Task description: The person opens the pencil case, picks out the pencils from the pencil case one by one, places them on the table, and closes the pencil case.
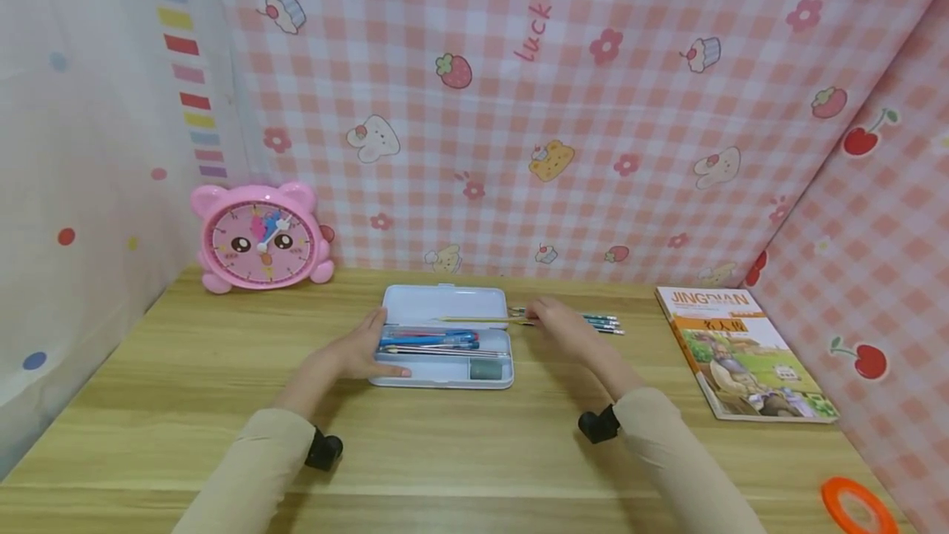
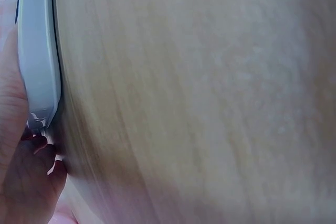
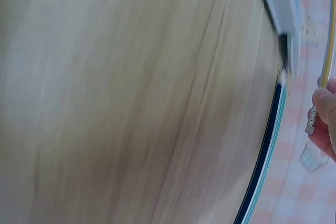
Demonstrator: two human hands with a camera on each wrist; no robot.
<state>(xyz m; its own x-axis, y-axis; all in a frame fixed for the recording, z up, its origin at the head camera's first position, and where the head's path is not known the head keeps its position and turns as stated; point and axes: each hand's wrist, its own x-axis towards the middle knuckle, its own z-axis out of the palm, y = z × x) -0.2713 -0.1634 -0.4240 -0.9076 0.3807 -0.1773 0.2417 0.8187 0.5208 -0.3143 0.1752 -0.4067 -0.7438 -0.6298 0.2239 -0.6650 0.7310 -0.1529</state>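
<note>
head view: the right grip closes in a thumb-and-finger pinch near one end of a yellow pencil poised over the open pencil case; the left grip clasps the case's left end. held so far back, the pencil could swing and snag the lid. it looks slim, with a silvery end. green pencils lie rightward on the counter.
</note>
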